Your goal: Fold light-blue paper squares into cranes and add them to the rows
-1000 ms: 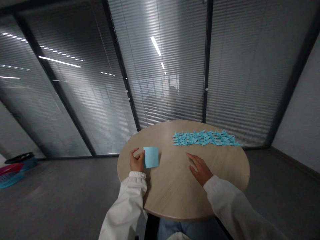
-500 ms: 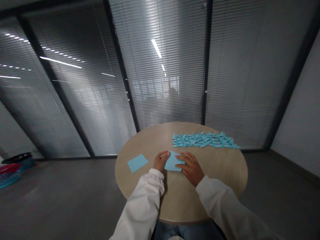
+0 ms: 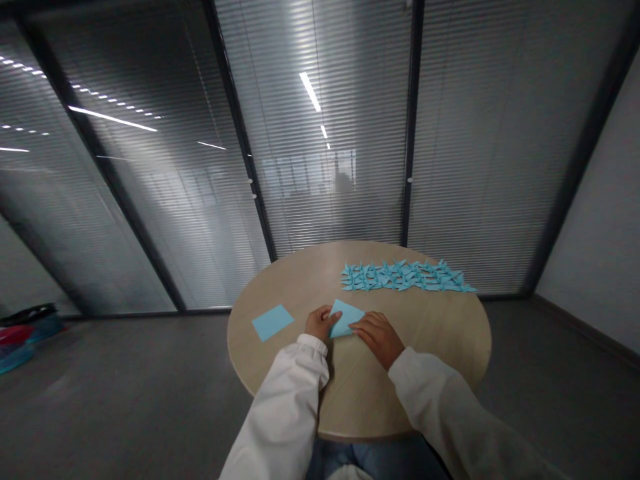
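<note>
Both our hands are at work together near the front edge of the table. Around us, a glass partition with slatted blinds (image 3: 475, 133) fills the view ahead, and a pale wall (image 3: 590, 200) runs along the right. Grey floor (image 3: 125, 387) spreads out on both sides, with a stack of coloured plastic baskets (image 3: 15, 357) at the far left, partly cut off by the frame. We sit at a round wood-look table (image 3: 425, 340), our jeans (image 3: 370, 460) just showing below its edge and white sleeves (image 3: 280, 407) covering our forearms. Across the far side of the table lies a wide, tightly packed group of small blue origami cranes (image 3: 405, 276), well apart from our hands. Nearer the left edge, a flat square of blue paper (image 3: 273, 323) lies on its own, untouched. Between our hands sits the folded blue paper (image 3: 345, 319), a rough triangle lying on the tabletop. Our left hand (image 3: 318, 323) is curled, its fingers drawn in against the paper's left side. Our right hand (image 3: 379, 339) is nearly flat and extended, its fingers (image 3: 361, 324) resting on the paper's lower right edge. We cannot tell how firmly either hand is pressing.
</note>
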Tool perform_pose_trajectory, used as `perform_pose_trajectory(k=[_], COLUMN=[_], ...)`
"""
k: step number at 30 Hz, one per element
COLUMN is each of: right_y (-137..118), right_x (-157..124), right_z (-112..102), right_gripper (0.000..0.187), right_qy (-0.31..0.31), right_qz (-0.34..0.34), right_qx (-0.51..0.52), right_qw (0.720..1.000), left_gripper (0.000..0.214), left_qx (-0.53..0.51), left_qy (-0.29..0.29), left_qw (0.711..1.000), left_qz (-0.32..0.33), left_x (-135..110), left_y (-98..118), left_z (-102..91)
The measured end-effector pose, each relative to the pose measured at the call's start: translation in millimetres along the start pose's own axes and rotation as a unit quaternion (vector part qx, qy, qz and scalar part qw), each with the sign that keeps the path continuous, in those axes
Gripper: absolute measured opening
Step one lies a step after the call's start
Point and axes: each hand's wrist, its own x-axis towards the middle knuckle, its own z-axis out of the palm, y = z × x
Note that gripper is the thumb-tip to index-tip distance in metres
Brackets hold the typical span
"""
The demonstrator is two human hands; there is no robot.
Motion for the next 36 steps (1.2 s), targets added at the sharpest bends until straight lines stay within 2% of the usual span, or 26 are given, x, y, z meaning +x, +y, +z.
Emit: perform_pose_trajectory(k=[3,6,9,12,16,22,26,31,36], right_y=[6,8,8,9,11,11,13,18,23], right_x=[-1,-2,-1,-1,0,1,3,2,1], right_z=[1,0,-1,-1,0,-3,-4,-1,2], right_gripper=[0.016,0.016,0.016,0.016,0.017,0.020,0.025,0.026,0.026], right_qy=[0.036,0.068,0.084,0.101,0.123,0.121,0.121,0.072,0.063], right_qz=[0.058,0.107,0.140,0.168,0.194,0.193,0.212,0.255,0.277], right_qx=[0.021,0.035,0.042,0.039,0.044,0.081,0.140,0.254,0.283], right_qw=[0.997,0.991,0.986,0.980,0.972,0.970,0.959,0.930,0.916], left_gripper=[0.033,0.037,0.040,0.035,0.036,0.038,0.035,0.029,0.029], left_qx=[0.025,0.063,0.051,0.018,0.001,0.030,0.104,0.179,0.229], left_qy=[-0.079,-0.118,-0.154,-0.186,-0.180,-0.181,-0.178,-0.179,-0.170], left_qw=[0.996,0.990,0.987,0.982,0.983,0.983,0.978,0.965,0.955], left_qz=[0.014,0.032,0.008,-0.015,-0.026,-0.023,0.006,0.061,0.085], left_x=[-4,-8,-13,-17,-18,-14,-13,-14,-16], left_y=[-2,-2,3,8,9,2,-1,1,5], left_z=[6.3,11.6,15.3,17.8,19.0,17.6,16.6,17.0,18.1])
